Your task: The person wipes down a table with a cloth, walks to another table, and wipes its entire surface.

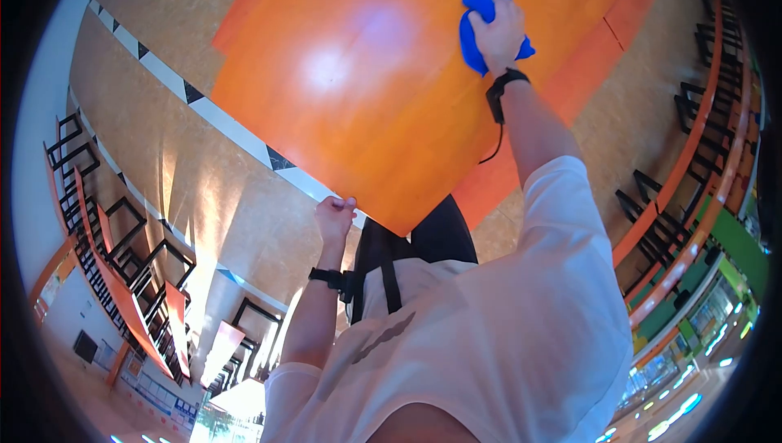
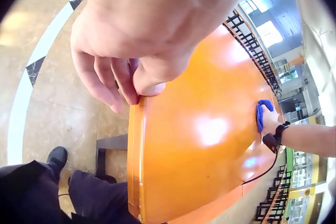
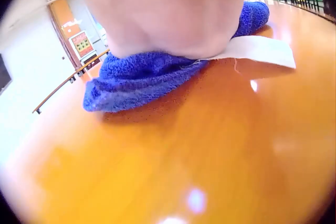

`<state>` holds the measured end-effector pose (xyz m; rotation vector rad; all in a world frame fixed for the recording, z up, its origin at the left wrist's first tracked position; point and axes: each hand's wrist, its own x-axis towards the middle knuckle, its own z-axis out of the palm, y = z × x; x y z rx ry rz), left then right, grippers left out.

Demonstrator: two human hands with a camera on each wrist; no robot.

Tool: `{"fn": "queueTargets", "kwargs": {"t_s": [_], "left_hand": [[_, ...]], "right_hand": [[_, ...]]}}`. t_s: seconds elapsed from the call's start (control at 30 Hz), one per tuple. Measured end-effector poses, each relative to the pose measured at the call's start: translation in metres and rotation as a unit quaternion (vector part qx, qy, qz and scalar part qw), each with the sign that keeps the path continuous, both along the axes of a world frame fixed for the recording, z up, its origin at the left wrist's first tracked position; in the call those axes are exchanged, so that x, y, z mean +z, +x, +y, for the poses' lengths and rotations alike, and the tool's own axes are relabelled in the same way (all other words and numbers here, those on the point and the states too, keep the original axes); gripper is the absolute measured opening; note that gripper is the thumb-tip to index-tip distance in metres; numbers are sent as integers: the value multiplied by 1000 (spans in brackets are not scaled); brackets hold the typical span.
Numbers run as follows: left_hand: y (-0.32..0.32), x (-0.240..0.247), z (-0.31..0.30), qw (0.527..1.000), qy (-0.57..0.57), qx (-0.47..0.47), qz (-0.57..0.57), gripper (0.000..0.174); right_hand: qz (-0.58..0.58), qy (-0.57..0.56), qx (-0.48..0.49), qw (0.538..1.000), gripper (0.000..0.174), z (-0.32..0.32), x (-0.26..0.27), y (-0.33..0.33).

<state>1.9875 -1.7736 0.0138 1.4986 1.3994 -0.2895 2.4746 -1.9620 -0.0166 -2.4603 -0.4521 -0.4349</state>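
A bunched blue terry cloth [image 1: 469, 45] lies on the glossy orange table [image 1: 383, 133], far out on its right side in the head view. My right hand [image 1: 500, 29] grips it from above, thumb spread along one side. In the right wrist view the palm covers the middle of the cloth [image 3: 149, 77], and a white label [image 3: 262, 50] sticks out beside it. My left hand [image 1: 334, 220] holds the near edge of the table. The left wrist view shows its thumb [image 2: 149, 88] on the tabletop rim, with the other fingers curled down past the edge.
A lower red-orange bench [image 1: 481, 190] runs along the table's right side. Black-framed stools and long tables [image 1: 130, 280] stand at the left, more seating [image 1: 692, 141] at the right. A white and black stripe [image 1: 228, 132] crosses the floor. A cable [image 1: 494, 148] hangs from the right wrist.
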Motion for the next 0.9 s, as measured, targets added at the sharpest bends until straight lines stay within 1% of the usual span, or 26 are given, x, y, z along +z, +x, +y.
{"fn": "queueTargets", "kwargs": {"t_s": [0.1, 0.17, 0.2, 0.3, 0.33, 0.37, 0.4, 0.43, 0.47, 0.5, 0.53, 0.57, 0.63, 0.73, 0.77, 0.87, 0.9], "left_hand": [[-2, -5, 0, 999, -1, 18, -27, 30], [-6, -7, -1, 999, 1, 26, -38, 29], [-6, -6, -1, 1000, 5, 13, -17, 29], [3, -4, 2, 1000, 16, -14, 23, 28], [4, -4, 4, 999, 15, -20, 28, 28], [5, -5, 5, 999, 14, -27, 33, 27], [4, -6, 6, 999, 11, -33, 33, 27], [4, -9, 9, 999, 9, -40, 32, 28], [3, -11, 11, 998, 8, -48, 31, 28], [2, -13, 12, 999, 2, -45, 31, 29], [2, -15, 14, 999, -5, -42, 32, 29], [2, -16, 16, 999, -11, -39, 32, 30], [6, -16, 21, 998, -19, -46, 42, 30], [13, -8, 17, 996, -15, -60, 67, 30], [14, -5, 18, 994, -9, -67, 81, 30], [13, -8, 17, 988, 36, -108, 108, 30], [13, -6, 13, 990, 48, -86, 102, 30]], "right_hand": [[19, -22, -41, 999, 51, 6, 5, 23], [-13, -12, -32, 999, 46, 8, 5, 24], [-31, -8, -28, 999, 44, 8, 6, 23], [-31, 10, 61, 998, 37, 11, 1, -7], [-24, 33, 63, 997, 31, 26, 23, -45], [-34, 22, 81, 996, 33, 36, 23, -78], [-37, 1, 96, 995, 38, 44, 21, -114], [-5, -2, 104, 995, 43, 53, 18, -157], [15, 26, 150, 988, 48, 59, 22, -198], [55, 13, 161, 985, 53, 61, 14, -240], [86, 5, 191, 978, 55, 61, 26, -274], [116, -4, 222, 968, 58, 57, 38, -302], [133, -8, 264, 955, 57, 48, 38, -339], [87, -1, 332, 939, 56, 34, 39, -328], [102, -23, 354, 929, 53, 26, 37, -316], [69, -15, 230, 971, 53, 10, 29, -259], [58, -2, 196, 979, 53, 3, 22, -234]]}}
